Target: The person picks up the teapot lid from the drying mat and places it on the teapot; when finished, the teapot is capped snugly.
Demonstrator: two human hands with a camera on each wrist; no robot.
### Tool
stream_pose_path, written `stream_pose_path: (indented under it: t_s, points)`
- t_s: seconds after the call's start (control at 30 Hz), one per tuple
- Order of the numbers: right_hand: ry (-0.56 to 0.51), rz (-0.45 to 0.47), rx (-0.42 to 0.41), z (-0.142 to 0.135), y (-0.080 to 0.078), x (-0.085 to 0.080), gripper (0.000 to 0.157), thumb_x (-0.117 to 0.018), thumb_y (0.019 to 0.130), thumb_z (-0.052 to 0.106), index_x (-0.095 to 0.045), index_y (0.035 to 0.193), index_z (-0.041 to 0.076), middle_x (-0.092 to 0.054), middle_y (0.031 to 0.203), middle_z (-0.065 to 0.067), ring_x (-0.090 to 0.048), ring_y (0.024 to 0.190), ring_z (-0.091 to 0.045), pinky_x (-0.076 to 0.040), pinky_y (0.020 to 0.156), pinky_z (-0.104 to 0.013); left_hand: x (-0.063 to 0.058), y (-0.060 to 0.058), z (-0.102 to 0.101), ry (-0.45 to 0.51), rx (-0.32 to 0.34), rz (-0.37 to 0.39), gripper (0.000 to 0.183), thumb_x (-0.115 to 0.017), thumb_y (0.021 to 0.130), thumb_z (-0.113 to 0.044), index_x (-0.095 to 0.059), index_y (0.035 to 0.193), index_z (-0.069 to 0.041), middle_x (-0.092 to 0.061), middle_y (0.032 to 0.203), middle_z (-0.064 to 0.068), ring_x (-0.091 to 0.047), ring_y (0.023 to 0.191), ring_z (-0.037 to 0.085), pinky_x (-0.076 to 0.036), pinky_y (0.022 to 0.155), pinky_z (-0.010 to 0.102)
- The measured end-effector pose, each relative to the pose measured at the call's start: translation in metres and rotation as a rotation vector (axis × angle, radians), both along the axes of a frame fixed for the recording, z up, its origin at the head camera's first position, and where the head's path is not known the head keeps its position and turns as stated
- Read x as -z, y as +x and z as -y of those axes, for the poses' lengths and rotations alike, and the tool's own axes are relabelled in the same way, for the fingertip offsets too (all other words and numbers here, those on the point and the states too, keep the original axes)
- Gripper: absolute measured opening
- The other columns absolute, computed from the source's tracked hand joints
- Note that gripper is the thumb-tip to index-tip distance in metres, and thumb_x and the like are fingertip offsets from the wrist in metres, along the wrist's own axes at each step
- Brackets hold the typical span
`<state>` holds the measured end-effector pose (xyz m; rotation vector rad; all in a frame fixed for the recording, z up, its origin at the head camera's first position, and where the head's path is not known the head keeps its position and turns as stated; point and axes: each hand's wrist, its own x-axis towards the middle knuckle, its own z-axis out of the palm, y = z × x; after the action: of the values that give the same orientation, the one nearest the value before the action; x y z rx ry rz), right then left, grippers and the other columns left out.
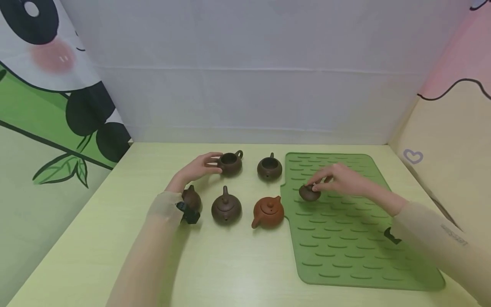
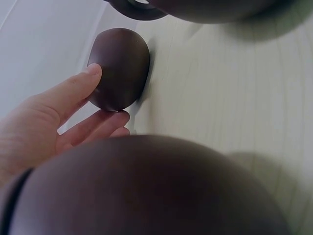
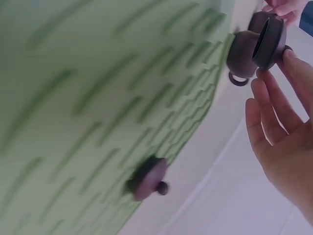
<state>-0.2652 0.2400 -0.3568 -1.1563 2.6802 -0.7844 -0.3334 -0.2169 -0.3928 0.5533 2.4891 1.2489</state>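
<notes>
My left hand (image 1: 201,166) grips a dark brown teapot (image 1: 230,164) with no lid on it, thumb on one side and fingers on the other in the left wrist view. Between the thumb and fingertips of my right hand (image 1: 337,181) is a dark teapot lid (image 1: 309,192), held over the green mat (image 1: 326,268) and tilted in the right wrist view. A second dark lid (image 3: 150,178) lies on the mat, hidden behind my right hand in the head view. Another lidless dark teapot (image 1: 270,168) stands between the held teapot and the mat.
Nearer me, a lidded dark teapot (image 1: 226,209) and a reddish-brown lidded teapot (image 1: 269,212) stand in a row. One more dark teapot (image 1: 192,197) is partly covered by my left wrist and its camera. A pale cloth wall (image 1: 249,102) closes off the table's back.
</notes>
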Motion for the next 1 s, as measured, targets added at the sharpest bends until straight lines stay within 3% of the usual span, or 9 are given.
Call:
stream_pose_path:
  t_s: [0.3,0.63,0.8,1.0]
  points:
    - [-0.045,-0.047,-0.01,0.041,-0.031,-0.029,0.023,-0.071,0.091,0.016,-0.075,0.114,0.016,-0.075,0.114,-0.004,-0.071,0.099,-0.019,-0.06,0.086,-0.034,0.0,0.001,-0.001,-0.002,-0.003,0.001,0.066,-0.061,0.099,-0.018,-0.029,0.155,-0.008,-0.034,0.158,0.022,-0.032,0.147,0.041,-0.028,0.119,0.06]
    - [-0.031,-0.051,0.014,0.093,-0.066,-0.057,0.023,-0.068,0.094,0.024,-0.075,0.116,0.02,-0.073,0.118,-0.001,-0.068,0.104,-0.018,-0.057,0.093,-0.037,0.003,-0.001,-0.002,0.009,-0.007,0.008,0.065,-0.061,0.098,-0.016,-0.03,0.155,-0.009,-0.035,0.158,0.022,-0.033,0.147,0.041,-0.028,0.119,0.06]
    - [-0.013,-0.031,0.058,0.123,-0.084,-0.061,0.023,-0.068,0.094,0.029,-0.075,0.116,0.025,-0.073,0.118,0.002,-0.068,0.104,-0.017,-0.056,0.087,-0.036,0.004,-0.002,-0.001,0.009,-0.006,0.007,0.065,-0.061,0.099,-0.016,-0.029,0.155,-0.008,-0.034,0.158,0.023,-0.032,0.147,0.042,-0.03,0.118,0.06]
    - [-0.026,-0.007,0.107,0.153,-0.104,-0.053,0.024,-0.067,0.095,0.029,-0.075,0.117,0.023,-0.074,0.117,-0.001,-0.068,0.107,-0.019,-0.053,0.086,-0.037,0.002,-0.001,-0.001,0.016,-0.01,0.01,0.065,-0.062,0.098,-0.017,-0.03,0.155,-0.009,-0.035,0.157,0.024,-0.032,0.147,0.042,-0.034,0.117,0.058]
